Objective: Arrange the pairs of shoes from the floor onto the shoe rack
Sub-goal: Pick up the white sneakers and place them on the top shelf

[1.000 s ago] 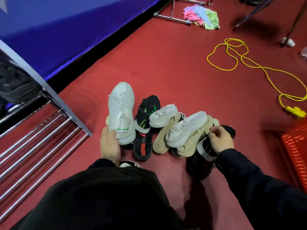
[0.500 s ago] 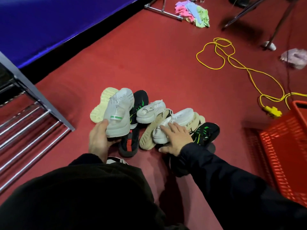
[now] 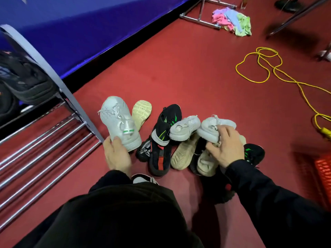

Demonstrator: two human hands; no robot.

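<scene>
Head view: the job looks to be at an early stage. A pile (image 3: pixel 180 140) of mixed shoes lies on the red floor (image 3: pixel 197 77) just right of the rack (image 3: pixel 41 149), and the chrome bars of the lower shelf show no shoes on the part in view. Higher up on the rack, at the left edge, sits a dark shoe (image 3: pixel 21 81) (blurred, so whether its partner is beside it cannot be told). Most pairs, by this judgement, are left to sort and shelve.

The left hand (image 3: pixel 116 154) grasps a white knit shoe (image 3: pixel 119 122) by its heel, thumb on top, toe pointing away; the shoe is just beside the rack's corner post. Its likely mate lies sole-up right behind it, a pale sole (image 3: pixel 141 112).

The right hand (image 3: pixel 225 145) rests over the right side of the pile with fingers spread and lightly bent, fingertips on the heel of a white sneaker (image 3: pixel 215 128). It touches rather than clenches; no shoe is lifted. A matching white sneaker (image 3: pixel 185 128) lies just left of it, and black shoes with green marks (image 3: pixel 168 122) sit between the two hands.
</scene>
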